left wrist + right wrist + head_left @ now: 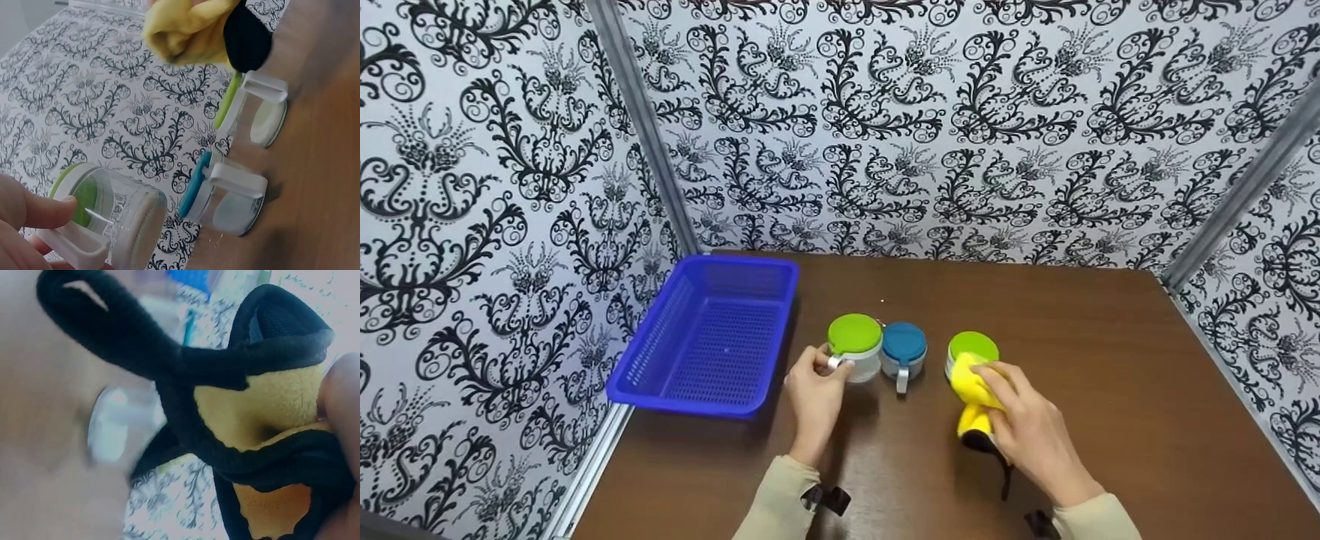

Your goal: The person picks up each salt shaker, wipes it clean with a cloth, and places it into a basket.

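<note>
My left hand (819, 386) grips the white handle of a clear jar with a green lid (855, 334). In the left wrist view this jar (135, 219) is tilted and raised off the table, with the thumb on top of its handle (79, 244). Beside it stands a jar with a blue lid (904, 342), its handle facing me. My right hand (1035, 427) holds a bunched yellow cloth with black edging (976, 382) in front of another green-lidded jar (973, 346). The right wrist view shows the cloth's black loop (112, 326) up close.
A blue plastic basket (776, 337) with perforated sides stands on the left of the brown table (1080, 322). Patterned walls (915, 150) with grey metal strips rise behind and at the sides.
</note>
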The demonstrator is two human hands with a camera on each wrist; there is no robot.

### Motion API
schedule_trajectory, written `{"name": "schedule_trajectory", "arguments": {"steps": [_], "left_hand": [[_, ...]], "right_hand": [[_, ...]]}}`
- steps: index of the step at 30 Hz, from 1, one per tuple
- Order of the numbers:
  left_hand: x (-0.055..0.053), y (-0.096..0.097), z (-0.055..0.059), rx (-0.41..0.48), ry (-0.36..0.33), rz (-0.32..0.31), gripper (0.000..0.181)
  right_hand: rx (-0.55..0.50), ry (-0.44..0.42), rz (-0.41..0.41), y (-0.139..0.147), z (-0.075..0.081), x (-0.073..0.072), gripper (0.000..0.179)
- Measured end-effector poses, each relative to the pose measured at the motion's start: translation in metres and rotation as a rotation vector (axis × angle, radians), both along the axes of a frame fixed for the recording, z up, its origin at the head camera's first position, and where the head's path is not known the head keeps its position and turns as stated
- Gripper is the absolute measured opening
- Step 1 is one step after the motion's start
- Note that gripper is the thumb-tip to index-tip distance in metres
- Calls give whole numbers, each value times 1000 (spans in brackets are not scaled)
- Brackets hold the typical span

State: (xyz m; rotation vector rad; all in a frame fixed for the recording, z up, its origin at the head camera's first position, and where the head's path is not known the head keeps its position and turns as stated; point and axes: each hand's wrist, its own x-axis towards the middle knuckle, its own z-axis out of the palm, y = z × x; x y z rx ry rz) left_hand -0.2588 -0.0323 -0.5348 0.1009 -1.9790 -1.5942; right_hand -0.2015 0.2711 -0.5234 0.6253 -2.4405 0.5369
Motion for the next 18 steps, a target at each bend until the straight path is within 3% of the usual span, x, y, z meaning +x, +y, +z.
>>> {"name": "schedule_trajectory", "arguments": {"steps": [6, 18], "left_hand": [[3, 4, 2, -8, 46, -19, 37], [11, 13, 9, -25, 7, -34, 39]], "right_hand": [[-16, -22, 41, -28, 7, 0, 66], [-55, 60, 130, -73, 23, -8, 61]]}}
